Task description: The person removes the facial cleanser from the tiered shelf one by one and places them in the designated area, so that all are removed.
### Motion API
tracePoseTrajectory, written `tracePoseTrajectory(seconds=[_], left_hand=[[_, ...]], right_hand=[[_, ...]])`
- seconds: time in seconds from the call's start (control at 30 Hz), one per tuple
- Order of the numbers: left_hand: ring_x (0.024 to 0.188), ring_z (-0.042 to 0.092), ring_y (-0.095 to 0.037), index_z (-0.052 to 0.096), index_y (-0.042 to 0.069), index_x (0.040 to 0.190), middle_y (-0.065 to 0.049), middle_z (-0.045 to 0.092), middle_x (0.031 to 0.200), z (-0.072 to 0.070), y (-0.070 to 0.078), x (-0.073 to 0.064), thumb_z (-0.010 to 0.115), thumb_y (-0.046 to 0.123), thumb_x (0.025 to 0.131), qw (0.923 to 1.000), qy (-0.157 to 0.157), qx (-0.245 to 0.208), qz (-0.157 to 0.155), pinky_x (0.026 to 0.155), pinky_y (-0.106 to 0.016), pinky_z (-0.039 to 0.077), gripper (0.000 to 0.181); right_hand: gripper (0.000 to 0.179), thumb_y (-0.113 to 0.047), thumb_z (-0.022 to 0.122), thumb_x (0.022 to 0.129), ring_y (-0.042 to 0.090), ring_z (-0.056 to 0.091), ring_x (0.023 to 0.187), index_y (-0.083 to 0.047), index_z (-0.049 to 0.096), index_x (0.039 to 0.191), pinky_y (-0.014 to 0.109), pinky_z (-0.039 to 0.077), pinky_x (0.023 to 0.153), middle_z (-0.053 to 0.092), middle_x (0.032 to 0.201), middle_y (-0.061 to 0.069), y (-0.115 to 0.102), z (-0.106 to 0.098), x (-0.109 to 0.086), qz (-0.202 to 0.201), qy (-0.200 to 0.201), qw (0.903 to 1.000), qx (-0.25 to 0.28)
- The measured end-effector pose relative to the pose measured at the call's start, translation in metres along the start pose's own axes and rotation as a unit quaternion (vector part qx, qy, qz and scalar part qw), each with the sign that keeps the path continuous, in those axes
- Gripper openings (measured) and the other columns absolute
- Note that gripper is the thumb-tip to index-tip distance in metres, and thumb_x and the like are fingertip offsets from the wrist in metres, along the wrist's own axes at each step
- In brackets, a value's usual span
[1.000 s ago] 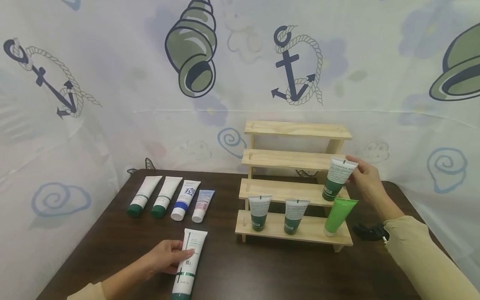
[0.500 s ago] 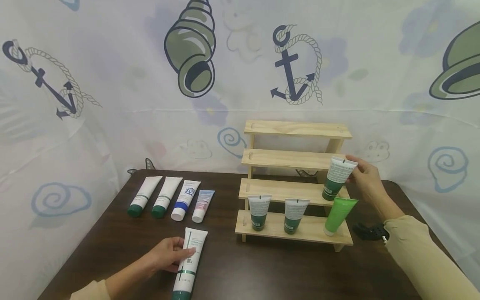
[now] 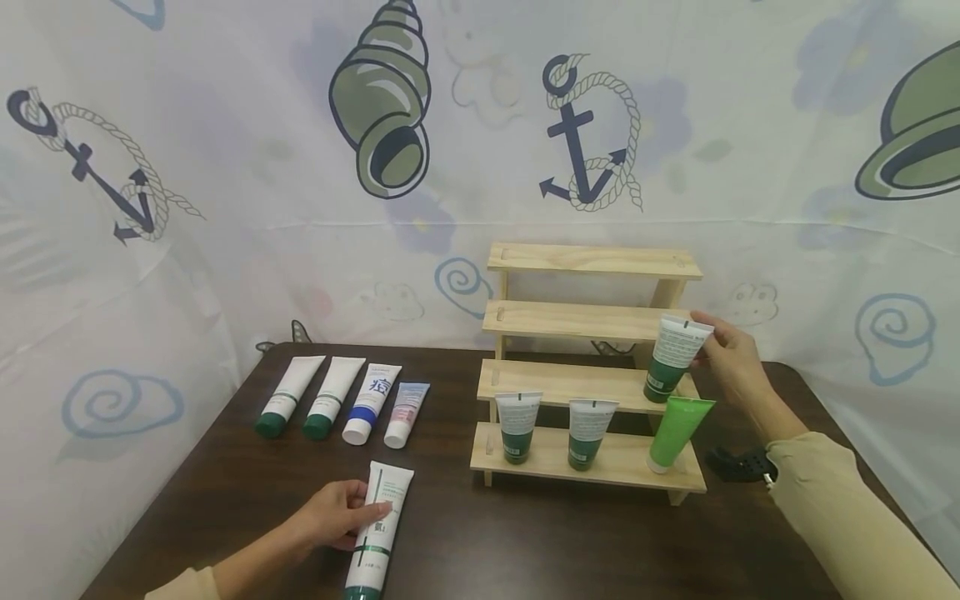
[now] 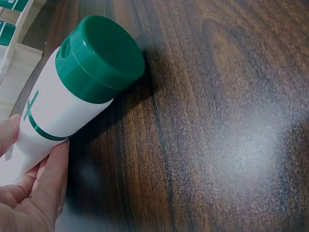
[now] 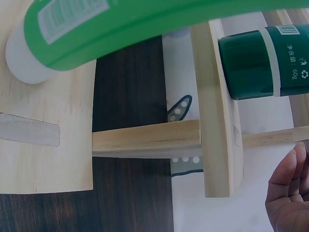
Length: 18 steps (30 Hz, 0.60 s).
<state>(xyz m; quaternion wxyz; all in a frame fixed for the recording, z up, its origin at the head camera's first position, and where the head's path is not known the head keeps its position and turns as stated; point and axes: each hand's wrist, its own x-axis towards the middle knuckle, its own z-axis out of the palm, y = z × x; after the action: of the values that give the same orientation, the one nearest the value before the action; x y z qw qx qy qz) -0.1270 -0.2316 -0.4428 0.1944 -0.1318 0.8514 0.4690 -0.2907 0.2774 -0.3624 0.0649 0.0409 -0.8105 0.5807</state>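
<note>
In the head view my left hand (image 3: pixel 339 517) grips a white squeeze tube (image 3: pixel 381 521), thumb on its printed front. Its green cap (image 4: pixel 104 60) tilts above the tabletop in the left wrist view. At the right end of the wooden stand, my right hand (image 3: pixel 731 358) holds the upper edge of a white-and-green tube (image 3: pixel 672 358), its cap down on the second step from the bottom. The right wrist view shows that tube's green cap (image 5: pixel 246 65) against the step, with my curled fingers (image 5: pixel 287 179) below it. The tube's upper end lies outside that view.
A four-step wooden stand (image 3: pixel 592 318) occupies the right side. Two white-and-green tubes (image 3: pixel 517 425) and a light-green tube (image 3: pixel 678 433) stand on its lowest step. Several tubes (image 3: pixel 333 396) lie in a row at back left. A black strap (image 3: pixel 738 463) is near the right sleeve.
</note>
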Motion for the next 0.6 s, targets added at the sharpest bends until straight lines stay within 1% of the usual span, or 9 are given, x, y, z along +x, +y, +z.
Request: tracePoseTrajectory(seconds=[0.23,0.4,0.6], left_hand=[[0.077,0.06,-0.017,0.056,-0.005,0.109,-0.008,0.06,0.089,0.0003,0.0001,-0.0002,0.075,0.037,0.078,0.9998,0.017,0.008,-0.001,0.068,-0.041,0.057,0.056],[0.076,0.059,-0.017,0.055,-0.004,0.111,-0.008,0.058,0.089,-0.0025,-0.0016,-0.0007,0.077,0.036,0.077,0.9992,0.034,0.021,0.001,0.066,-0.04,0.058,0.057],[0.078,0.057,-0.019,0.051,-0.005,0.112,-0.009,0.058,0.089,-0.0056,-0.0029,-0.0029,0.075,0.036,0.078,0.9993,0.033,0.019,-0.001,0.067,-0.041,0.057,0.058]], right_hand=[[0.05,-0.018,0.037,0.101,-0.003,0.053,0.072,0.005,0.026,0.144,0.015,0.051,0.065,0.051,0.086,-0.029,-0.0009,0.0006,-0.0013,0.002,0.004,0.9999,-0.011],[0.05,-0.019,0.037,0.101,-0.003,0.053,0.073,0.004,0.027,0.145,0.014,0.051,0.066,0.05,0.09,-0.027,-0.0018,0.0007,-0.0018,0.004,0.005,0.9999,-0.015],[0.051,-0.019,0.038,0.101,-0.003,0.054,0.072,0.006,0.026,0.144,0.014,0.05,0.063,0.052,0.087,-0.028,-0.0006,-0.0001,-0.0007,-0.009,-0.003,0.9999,-0.011]])
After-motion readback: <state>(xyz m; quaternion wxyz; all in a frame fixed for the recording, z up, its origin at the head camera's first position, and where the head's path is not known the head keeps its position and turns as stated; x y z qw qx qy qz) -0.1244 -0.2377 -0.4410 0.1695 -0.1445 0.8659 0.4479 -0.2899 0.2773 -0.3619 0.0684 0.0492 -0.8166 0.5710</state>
